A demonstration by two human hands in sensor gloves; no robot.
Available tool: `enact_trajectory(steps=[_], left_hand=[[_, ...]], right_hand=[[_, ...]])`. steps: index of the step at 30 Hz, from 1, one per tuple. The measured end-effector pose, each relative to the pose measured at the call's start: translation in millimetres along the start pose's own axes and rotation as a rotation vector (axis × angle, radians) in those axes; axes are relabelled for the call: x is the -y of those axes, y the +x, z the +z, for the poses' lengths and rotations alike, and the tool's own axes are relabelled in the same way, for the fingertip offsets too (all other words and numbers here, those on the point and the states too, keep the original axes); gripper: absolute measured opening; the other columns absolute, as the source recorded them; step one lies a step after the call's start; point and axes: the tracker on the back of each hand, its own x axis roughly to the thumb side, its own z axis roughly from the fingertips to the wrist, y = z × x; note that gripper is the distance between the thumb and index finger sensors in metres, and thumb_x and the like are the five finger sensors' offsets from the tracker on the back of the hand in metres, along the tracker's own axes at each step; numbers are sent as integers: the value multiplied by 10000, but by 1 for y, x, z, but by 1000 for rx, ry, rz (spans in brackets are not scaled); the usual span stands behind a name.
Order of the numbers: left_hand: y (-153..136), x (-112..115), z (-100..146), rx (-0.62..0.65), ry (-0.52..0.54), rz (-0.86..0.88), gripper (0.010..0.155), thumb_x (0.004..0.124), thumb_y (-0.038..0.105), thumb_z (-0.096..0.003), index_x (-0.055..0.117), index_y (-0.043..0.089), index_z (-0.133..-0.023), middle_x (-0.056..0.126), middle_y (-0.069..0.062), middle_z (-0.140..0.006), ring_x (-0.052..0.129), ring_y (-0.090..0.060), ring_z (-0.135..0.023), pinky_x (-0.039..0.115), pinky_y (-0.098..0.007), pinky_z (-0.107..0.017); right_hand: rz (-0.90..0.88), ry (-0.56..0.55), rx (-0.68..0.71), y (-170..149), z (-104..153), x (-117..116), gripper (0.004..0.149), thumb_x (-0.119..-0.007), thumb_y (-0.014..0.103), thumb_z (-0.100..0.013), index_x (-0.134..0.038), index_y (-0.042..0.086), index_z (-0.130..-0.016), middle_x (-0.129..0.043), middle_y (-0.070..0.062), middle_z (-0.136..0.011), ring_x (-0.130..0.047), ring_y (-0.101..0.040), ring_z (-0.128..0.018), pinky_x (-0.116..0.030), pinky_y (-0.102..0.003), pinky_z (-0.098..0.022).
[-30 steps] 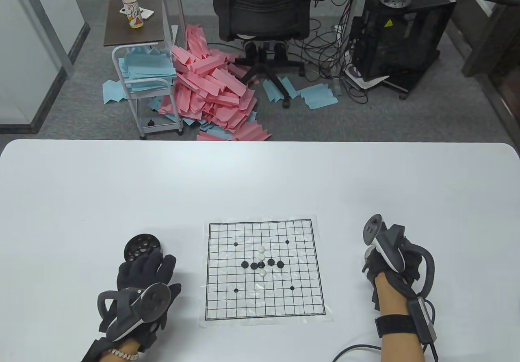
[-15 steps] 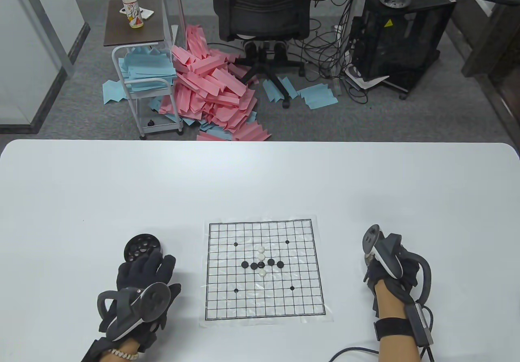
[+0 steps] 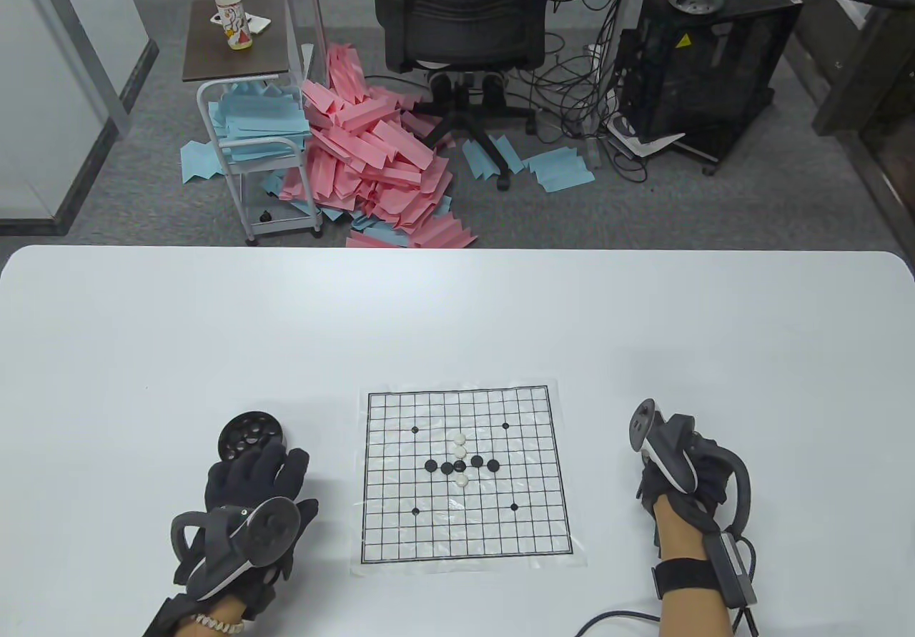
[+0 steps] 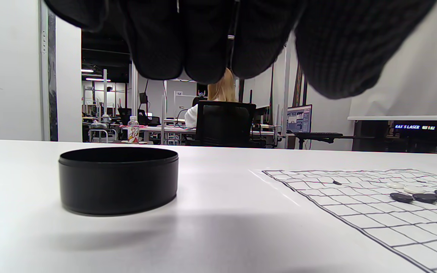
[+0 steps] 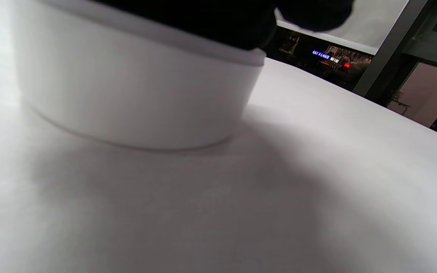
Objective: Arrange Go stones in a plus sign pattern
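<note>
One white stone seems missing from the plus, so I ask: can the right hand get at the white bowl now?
Probably yes. The right hand is directly over the white bowl, gloved fingers at its rim; nothing lies between.

Beyond the white table (image 3: 457,308), a grey carpeted floor (image 3: 643,208) was strewn with pink and blue papers (image 3: 372,165); a black office chair (image 3: 461,15) and a small trolley (image 3: 246,136) were seen.
</note>
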Motion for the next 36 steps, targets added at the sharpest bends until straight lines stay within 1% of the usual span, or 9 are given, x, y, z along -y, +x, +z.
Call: enact_trajectory(steps=[5,8,10,15,20,24,28,32,36], left_hand=[[0,0,0,0,1,1,720,837,534,-381,685,263,-1031,724,-114,-1125,791,-422,-996,545,-707,-701],[0,0,0,0,0,1,720,838,533,-381,686,264,-1031,724,-114,-1125,792,-422,-996,544,-707,-702],[0,0,0,0,0,2,719,838,532,-382,686,262,-1031,722,-116,-1125,793,-423,-995,545,-706,-702],[0,0,0,1,1,0,720,838,533,-381,687,263,-1031,724,-114,-1125,793,-422,-995,545,-706,-702],[0,0,0,3,3,0,719,838,534,-381,688,263,-1030,724,-114,-1125,794,-423,-994,546,-706,-701],[0,0,0,3,4,1,720,838,533,-381,687,262,-1031,723,-115,-1125,794,-423,-994,546,-707,-700],[0,0,0,3,5,2,718,838,533,-382,687,263,-1030,723,-117,-1125,793,-421,-995,545,-707,-700],[0,0,0,5,7,1,719,838,534,-380,689,263,-1029,724,-115,-1124,794,-421,-995,546,-706,-701],[0,-1,1,6,7,1,718,838,533,-381,688,263,-1029,723,-115,-1125,794,-422,-994,546,-706,-701]], right_hand=[[-64,-29,-9,-8,1,8,360,-879,366,-432,-876,308,-787,-893,3,-831,-912,-135,-558,-794,-368,-470],[-141,-67,1,-11,6,21,367,-875,366,-431,-867,301,-792,-890,-1,-829,-910,-137,-553,-793,-370,-467],[-183,-88,32,-7,11,32,370,-873,366,-429,-863,300,-793,-888,-1,-828,-909,-136,-551,-793,-370,-466],[-288,-122,166,22,33,56,370,-869,367,-432,-860,295,-795,-888,-3,-823,-909,-136,-543,-794,-371,-462],[-377,-84,318,63,61,68,371,-868,367,-432,-861,289,-795,-892,-9,-816,-909,-138,-536,-794,-373,-459],[-420,-24,417,93,80,65,371,-868,370,-432,-862,286,-794,-893,-10,-812,-908,-137,-532,-795,-372,-457],[-440,63,501,126,101,52,371,-870,370,-431,-864,282,-791,-897,-16,-804,-907,-136,-522,-795,-373,-450],[-413,87,544,148,118,41,374,-871,370,-429,-863,277,-791,-898,-20,-798,-905,-135,-516,-795,-373,-447],[-378,96,556,161,128,31,372,-870,372,-432,-863,273,-791,-899,-23,-793,-904,-134,-511,-795,-373,-445]])
